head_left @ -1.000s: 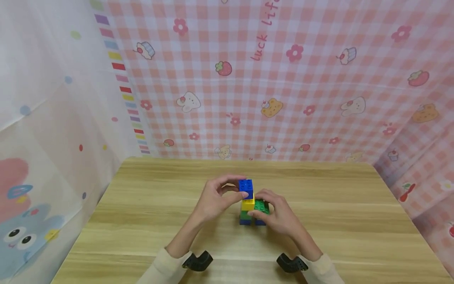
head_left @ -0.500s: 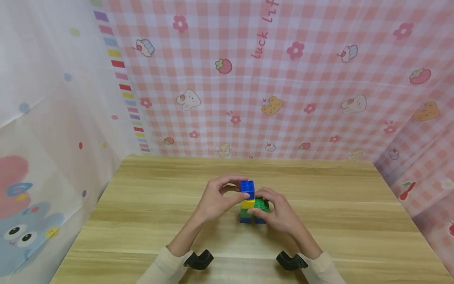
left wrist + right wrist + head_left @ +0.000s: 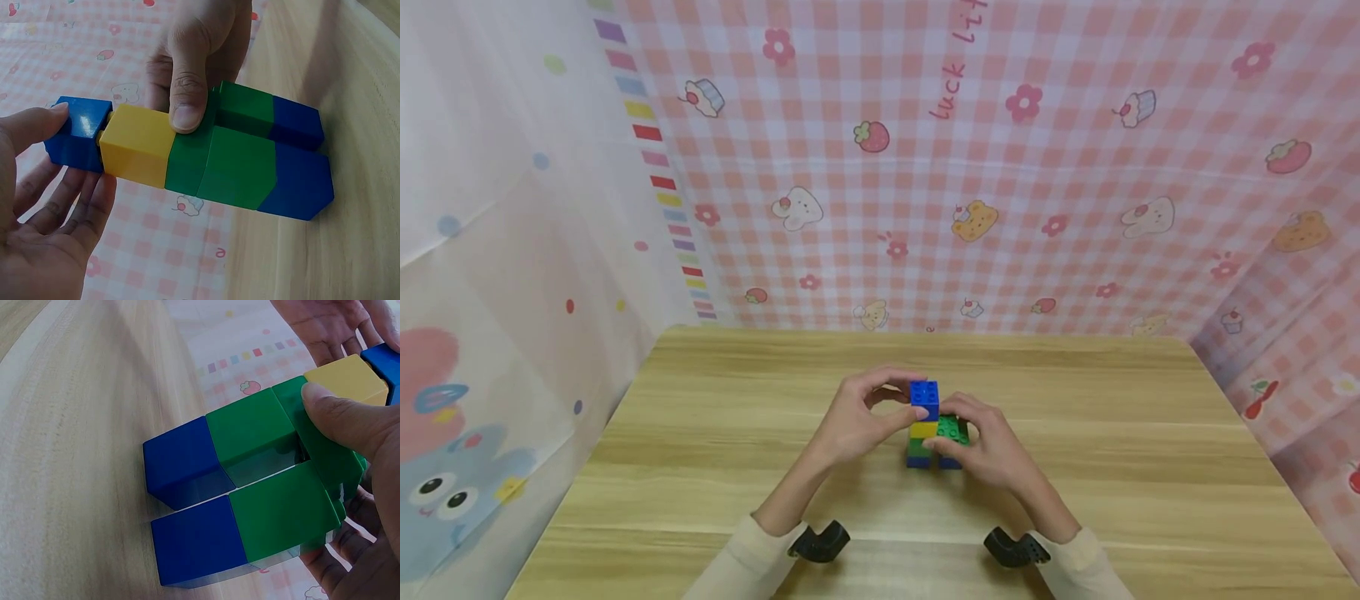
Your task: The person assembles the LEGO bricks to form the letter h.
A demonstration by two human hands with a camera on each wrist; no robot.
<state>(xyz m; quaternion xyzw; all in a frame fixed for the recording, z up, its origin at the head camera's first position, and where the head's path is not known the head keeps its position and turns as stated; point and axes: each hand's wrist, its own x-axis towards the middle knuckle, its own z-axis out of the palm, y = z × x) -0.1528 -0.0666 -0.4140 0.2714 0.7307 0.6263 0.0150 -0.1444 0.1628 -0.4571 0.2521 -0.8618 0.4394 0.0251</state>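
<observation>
Between the thumb and fingers of my left hand (image 3: 859,421) is a bright blue toy building brick (image 3: 81,128), right over a yellow brick (image 3: 139,147). Some yellow studs show in a narrow gap between these two. Beneath the yellow brick lies a thinner green brick (image 3: 334,450), which bridges two short columns. Each column has a green brick (image 3: 253,434) above a dark blue brick (image 3: 181,462) at the table. My right hand (image 3: 996,446) grips the bridging green brick, thumb on its near face and fingers behind. Parts of that brick are hidden by the thumb.
The structure stands upright on a wooden table (image 3: 760,383). A pink checked cloth (image 3: 910,183) hangs behind the far edge, and a white patterned cloth (image 3: 497,275) hangs at the left. Black curved wrist mounts (image 3: 820,542) sit at both cuffs.
My left hand has brought the bright blue brick slightly right, so that it lines up over the yellow one. The right hand keeps its grip on the structure. The head view has tilted slightly.
</observation>
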